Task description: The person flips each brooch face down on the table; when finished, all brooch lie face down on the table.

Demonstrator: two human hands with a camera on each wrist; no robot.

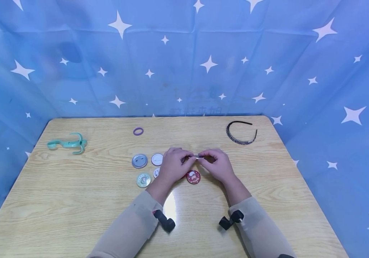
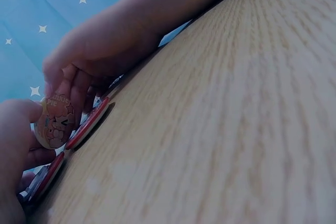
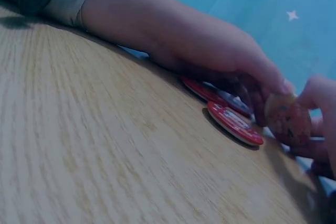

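Our left hand [image 1: 173, 164] and right hand [image 1: 217, 165] pinch opposite sides of a round badge [image 2: 55, 123], holding it upright between the fingertips. Just nearer us than those fingers lies a red badge [image 1: 193, 177]; farther to their left rests a silver badge [image 1: 140, 161], pin side up.

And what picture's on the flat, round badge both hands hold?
The badge has a cartoon figure with "Pie" lettering, clearest in the left wrist view.
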